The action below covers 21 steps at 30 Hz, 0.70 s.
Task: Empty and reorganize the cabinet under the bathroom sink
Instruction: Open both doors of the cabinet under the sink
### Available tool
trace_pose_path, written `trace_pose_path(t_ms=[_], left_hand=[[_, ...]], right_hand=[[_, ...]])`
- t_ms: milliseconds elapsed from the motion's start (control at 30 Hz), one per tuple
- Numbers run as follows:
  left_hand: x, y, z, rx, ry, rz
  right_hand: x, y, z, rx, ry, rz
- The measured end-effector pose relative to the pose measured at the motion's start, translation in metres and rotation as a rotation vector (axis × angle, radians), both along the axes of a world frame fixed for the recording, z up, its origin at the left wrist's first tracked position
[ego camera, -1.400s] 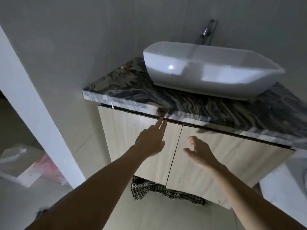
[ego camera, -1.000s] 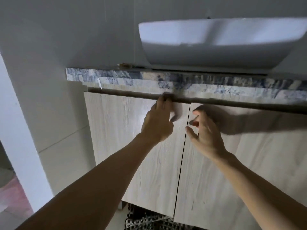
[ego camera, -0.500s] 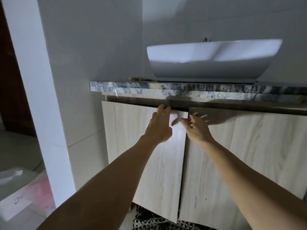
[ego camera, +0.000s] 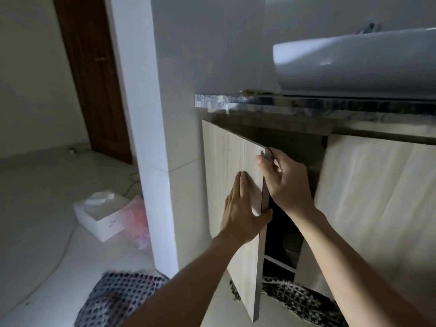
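The pale wood cabinet under the white sink [ego camera: 358, 60] has its left door [ego camera: 226, 166] swung partly outward. My left hand [ego camera: 243, 213] lies flat on that door's front with the thumb hooked round its free edge. My right hand [ego camera: 283, 182] grips the same edge higher up, near the top corner, fingers behind it. The right door [ego camera: 377, 197] looks slightly ajar and blurred. Between the doors the cabinet interior [ego camera: 290, 232] is dark; a shelf edge shows low down, and its contents cannot be made out.
A dark marbled countertop [ego camera: 306, 105] overhangs the doors. A patterned mat [ego camera: 304, 300] lies under the cabinet, another piece at the lower left [ego camera: 115, 296]. A white box [ego camera: 101, 218], a pink bag and a cable lie on the floor left of a white pillar [ego camera: 151, 138]. A brown door stands behind.
Both hands moved from the tops of the closed doors onto the left door's edge, and that door has swung outward. The dark interior now shows. My view has shifted left.
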<state>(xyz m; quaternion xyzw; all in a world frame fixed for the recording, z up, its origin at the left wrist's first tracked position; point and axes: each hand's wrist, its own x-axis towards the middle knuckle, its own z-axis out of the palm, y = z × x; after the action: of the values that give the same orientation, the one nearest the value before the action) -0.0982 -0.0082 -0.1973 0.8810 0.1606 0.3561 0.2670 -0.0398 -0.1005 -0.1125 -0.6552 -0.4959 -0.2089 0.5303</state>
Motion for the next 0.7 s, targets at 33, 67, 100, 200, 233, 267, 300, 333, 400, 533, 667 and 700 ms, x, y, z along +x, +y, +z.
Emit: trace_pose_path(t_ms=[33, 67, 100, 200, 233, 267, 300, 333, 400, 533, 667, 700], left_hand=[[-0.015, 0.008, 0.002, -0.020, 0.013, -0.015], [-0.029, 0.017, 0.003, -0.042, 0.019, -0.026], [-0.046, 0.025, 0.003, -0.068, 0.028, -0.031], [-0.090, 0.044, 0.005, -0.163, 0.066, -0.031], [-0.106, 0.051, 0.008, -0.181, 0.066, -0.004], [-0.120, 0.058, 0.011, -0.194, 0.065, 0.029], [-0.133, 0.064, 0.015, -0.197, 0.075, 0.070], [-0.144, 0.071, 0.019, -0.192, 0.092, 0.108], [-0.162, 0.086, 0.024, -0.174, 0.117, 0.172], [-0.186, 0.113, 0.028, -0.213, 0.122, 0.272], [-0.196, 0.130, 0.027, -0.215, 0.167, 0.394], [-0.197, 0.132, 0.025, -0.206, 0.174, 0.429]], right_hand=[[-0.011, 0.007, 0.002, -0.007, -0.029, 0.024], [-0.021, 0.015, 0.004, -0.016, -0.076, 0.057], [-0.032, 0.025, 0.006, -0.032, -0.134, 0.096], [-0.056, 0.051, 0.012, -0.096, -0.257, 0.157], [-0.065, 0.059, 0.013, -0.124, -0.261, 0.177], [-0.072, 0.068, 0.013, -0.162, -0.258, 0.196], [-0.079, 0.078, 0.013, -0.206, -0.262, 0.205], [-0.085, 0.088, 0.013, -0.250, -0.281, 0.200], [-0.100, 0.106, 0.015, -0.300, -0.347, 0.169], [-0.126, 0.139, 0.021, -0.316, -0.411, 0.132], [-0.136, 0.160, 0.018, -0.376, -0.416, 0.106], [-0.136, 0.163, 0.018, -0.401, -0.400, 0.121]])
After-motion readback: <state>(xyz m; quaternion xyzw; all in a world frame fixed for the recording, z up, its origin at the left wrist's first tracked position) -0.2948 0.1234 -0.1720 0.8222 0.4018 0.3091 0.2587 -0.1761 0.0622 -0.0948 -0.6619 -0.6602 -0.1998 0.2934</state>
